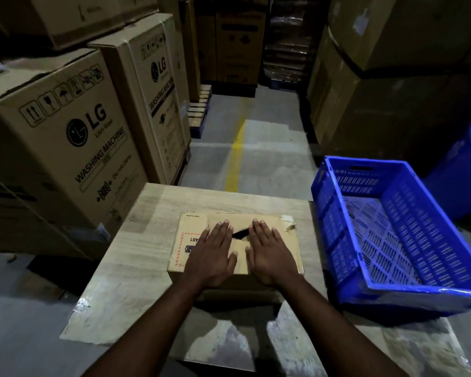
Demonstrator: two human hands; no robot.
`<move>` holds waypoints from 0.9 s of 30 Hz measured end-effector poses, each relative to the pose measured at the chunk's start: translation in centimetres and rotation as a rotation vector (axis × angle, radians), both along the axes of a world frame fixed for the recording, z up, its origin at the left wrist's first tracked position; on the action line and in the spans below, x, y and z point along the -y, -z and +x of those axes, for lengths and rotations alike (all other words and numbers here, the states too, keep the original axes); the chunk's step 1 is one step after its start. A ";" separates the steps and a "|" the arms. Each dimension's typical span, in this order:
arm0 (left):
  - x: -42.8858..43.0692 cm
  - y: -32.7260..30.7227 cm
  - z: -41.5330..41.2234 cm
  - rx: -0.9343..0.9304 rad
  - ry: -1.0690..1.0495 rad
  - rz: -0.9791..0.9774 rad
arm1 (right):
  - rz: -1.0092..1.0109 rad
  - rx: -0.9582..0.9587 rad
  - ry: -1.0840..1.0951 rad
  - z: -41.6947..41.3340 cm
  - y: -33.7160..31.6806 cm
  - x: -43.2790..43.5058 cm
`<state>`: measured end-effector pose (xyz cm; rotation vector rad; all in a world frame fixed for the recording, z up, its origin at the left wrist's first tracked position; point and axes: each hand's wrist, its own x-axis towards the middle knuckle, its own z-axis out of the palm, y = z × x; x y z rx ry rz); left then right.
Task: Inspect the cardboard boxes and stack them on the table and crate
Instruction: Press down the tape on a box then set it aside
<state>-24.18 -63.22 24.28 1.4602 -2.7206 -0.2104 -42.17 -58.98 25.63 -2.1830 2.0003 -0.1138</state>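
Cardboard box (193, 225) lies flat on our wooden table (152, 240), tan, its far right corner torn, a red-bordered label at its left. We press our left hand (211, 254) and right hand (269, 254) on its top, fingers straight; the blue crate (329, 221) sits just beside the table

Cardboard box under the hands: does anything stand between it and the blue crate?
Nothing visible. Left hand and right hand lie flat on the cardboard box; only a strip of wooden table separates it from the blue crate.
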 end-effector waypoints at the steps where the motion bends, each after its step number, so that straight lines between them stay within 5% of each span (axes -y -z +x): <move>1: 0.0 -0.1 0.0 -0.002 0.003 0.001 | 0.014 0.003 -0.009 0.0 -0.1 0.0; 12: -1.0 -0.3 6.7 -0.229 -0.252 -0.005 | 0.030 0.150 0.256 -7.0 -0.9 0.7; 16: -1.8 0.6 7.5 -0.590 -0.461 0.154 | 0.080 0.680 0.444 -6.7 -0.4 -0.5; 19: -2.1 0.8 7.7 -0.818 -0.621 0.309 | 0.117 0.904 0.620 -6.8 0.0 -0.4; 22: -2.2 1.3 9.1 -1.121 -0.601 0.504 | 0.158 1.228 0.697 -7.4 1.6 -1.5; 27: -3.9 2.6 9.3 -1.268 -0.570 0.698 | 0.039 1.710 0.775 -5.5 4.0 -5.4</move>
